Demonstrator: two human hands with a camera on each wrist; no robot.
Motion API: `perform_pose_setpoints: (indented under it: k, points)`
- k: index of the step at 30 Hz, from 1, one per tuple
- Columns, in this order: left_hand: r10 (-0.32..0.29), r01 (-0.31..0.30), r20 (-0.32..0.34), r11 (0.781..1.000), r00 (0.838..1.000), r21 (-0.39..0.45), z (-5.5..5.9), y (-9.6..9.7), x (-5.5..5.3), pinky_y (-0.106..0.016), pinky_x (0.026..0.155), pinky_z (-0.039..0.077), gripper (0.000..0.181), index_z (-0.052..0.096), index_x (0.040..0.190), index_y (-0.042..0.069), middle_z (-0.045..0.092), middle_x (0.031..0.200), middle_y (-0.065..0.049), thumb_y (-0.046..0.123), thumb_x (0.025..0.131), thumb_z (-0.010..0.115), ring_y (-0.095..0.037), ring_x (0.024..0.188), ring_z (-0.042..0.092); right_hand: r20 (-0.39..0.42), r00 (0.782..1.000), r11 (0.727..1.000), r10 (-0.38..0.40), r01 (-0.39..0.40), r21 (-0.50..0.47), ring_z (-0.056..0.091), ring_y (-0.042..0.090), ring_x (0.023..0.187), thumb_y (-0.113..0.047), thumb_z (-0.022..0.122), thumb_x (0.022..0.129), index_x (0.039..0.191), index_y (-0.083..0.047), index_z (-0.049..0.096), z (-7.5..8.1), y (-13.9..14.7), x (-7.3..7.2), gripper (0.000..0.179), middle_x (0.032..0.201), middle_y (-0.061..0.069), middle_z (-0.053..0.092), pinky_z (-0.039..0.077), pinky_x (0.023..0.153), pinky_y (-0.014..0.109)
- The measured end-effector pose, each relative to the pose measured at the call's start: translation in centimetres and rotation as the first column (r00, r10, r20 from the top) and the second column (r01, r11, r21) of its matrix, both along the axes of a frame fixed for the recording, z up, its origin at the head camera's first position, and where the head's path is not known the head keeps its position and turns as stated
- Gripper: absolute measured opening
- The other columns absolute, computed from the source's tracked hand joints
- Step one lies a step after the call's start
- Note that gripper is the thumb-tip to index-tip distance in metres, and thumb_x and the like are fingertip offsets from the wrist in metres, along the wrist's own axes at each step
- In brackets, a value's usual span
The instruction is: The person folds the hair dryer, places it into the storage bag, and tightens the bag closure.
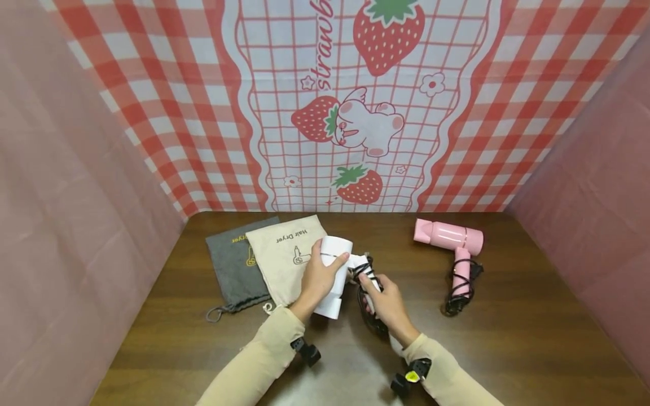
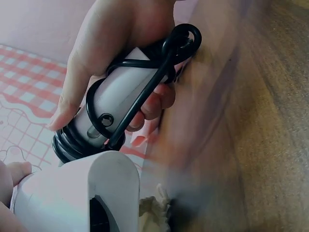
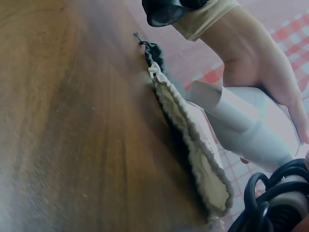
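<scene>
A white hair dryer is held above the table, its barrel slanting and its handle pointing right. My left hand grips the barrel, thumb across its front. Around the cord-wrapped handle curl the fingers of my right hand. Black cord winds round the handle in the left wrist view, with a loop sticking out near the right hand. In the right wrist view, the nozzle points toward the upper left, and the left hand's fingertips are partly hidden behind the barrel.
Left of the hands lies a beige drawstring pouch printed "Hair Dryer", overlapping a dark grey pouch. A pink hair dryer with cord round its handle lies at the right on the brown wooden table. Cloth walls rise around the table.
</scene>
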State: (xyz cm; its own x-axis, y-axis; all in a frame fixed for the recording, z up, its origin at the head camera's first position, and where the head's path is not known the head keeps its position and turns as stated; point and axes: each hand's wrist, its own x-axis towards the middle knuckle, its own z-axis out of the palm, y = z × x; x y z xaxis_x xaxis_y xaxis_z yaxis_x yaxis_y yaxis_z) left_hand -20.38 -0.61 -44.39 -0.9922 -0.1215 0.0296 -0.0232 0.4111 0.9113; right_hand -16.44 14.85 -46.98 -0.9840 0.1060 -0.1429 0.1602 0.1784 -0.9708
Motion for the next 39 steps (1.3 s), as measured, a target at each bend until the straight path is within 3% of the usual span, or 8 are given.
perform_pose_setpoints:
  k: [5,9,14,24,28,32,39]
  points:
    - [-0.006,0.003,0.042,0.997,0.999,0.076,0.1,-0.3,-0.6,-0.047,0.086,0.050,0.078,0.034,0.149,0.011,0.055,0.136,-0.023,0.045,0.087,0.068,-0.037,0.105,0.062,-0.033,0.997,0.998,0.069,-0.069,0.006,0.053,0.012,0.049,-0.029,0.060,0.096,0.107,0.004,0.057,0.3,0.6,-0.1,0.035,0.065,0.005,0.058,0.046,0.046,0.023]
    - [0.007,-0.011,0.035,0.992,0.999,0.129,0.3,-0.5,-0.7,-0.048,0.089,0.050,0.077,0.034,0.148,0.008,0.055,0.136,-0.025,0.040,0.088,0.069,-0.037,0.108,0.060,-0.077,0.994,0.996,0.083,-0.079,0.044,0.054,0.010,0.051,-0.025,0.062,0.096,0.110,0.004,0.060,0.4,1.0,-0.3,0.032,0.070,0.005,0.060,0.047,0.050,0.023]
    - [0.016,-0.021,0.030,0.989,0.999,0.146,0.7,-0.5,-0.8,-0.046,0.086,0.051,0.077,0.035,0.149,0.010,0.055,0.135,-0.024,0.041,0.087,0.069,-0.036,0.106,0.061,-0.137,0.990,0.994,0.010,0.006,0.111,0.051,0.007,0.050,-0.028,0.062,0.095,0.113,0.000,0.064,0.3,0.7,-0.1,0.033,0.073,0.003,0.060,0.045,0.049,0.023]
    - [0.057,-0.060,0.026,0.992,0.998,0.111,1.2,-0.2,-0.5,-0.045,0.082,0.049,0.079,0.037,0.148,0.015,0.058,0.134,-0.020,0.048,0.084,0.070,-0.035,0.104,0.062,-0.175,0.979,0.994,-0.109,0.113,0.010,0.052,0.007,0.052,-0.023,0.059,0.097,0.109,0.006,0.061,0.4,-0.7,0.4,0.032,0.072,0.002,0.058,0.046,0.049,0.022]
    - [0.075,-0.076,0.014,0.990,0.997,0.116,1.4,-0.2,-0.6,-0.046,0.085,0.049,0.078,0.038,0.148,0.014,0.058,0.135,-0.018,0.047,0.085,0.070,-0.034,0.105,0.062,-0.196,0.969,0.986,-0.151,0.161,0.034,0.053,0.007,0.057,-0.024,0.058,0.098,0.110,0.006,0.062,0.6,-1.4,0.5,0.033,0.076,0.006,0.060,0.047,0.055,0.022]
    - [0.110,-0.109,0.004,0.983,0.994,0.150,1.7,0.3,-0.6,-0.046,0.085,0.049,0.077,0.039,0.147,0.013,0.060,0.131,-0.018,0.047,0.085,0.069,-0.033,0.102,0.062,-0.252,0.947,0.971,-0.199,0.226,0.081,0.053,0.009,0.067,-0.027,0.057,0.098,0.112,0.006,0.061,0.9,-2.2,0.4,0.036,0.085,0.014,0.063,0.045,0.062,0.022]
    - [0.174,-0.169,-0.003,0.962,0.985,0.213,1.7,2.4,0.3,-0.047,0.088,0.047,0.078,0.037,0.148,0.015,0.061,0.132,-0.017,0.050,0.086,0.067,-0.033,0.103,0.063,-0.302,0.888,0.929,-0.346,0.370,0.024,0.051,0.015,0.080,-0.026,0.056,0.099,0.112,0.005,0.059,0.5,-3.3,0.4,0.034,0.096,0.019,0.063,0.042,0.070,0.022]
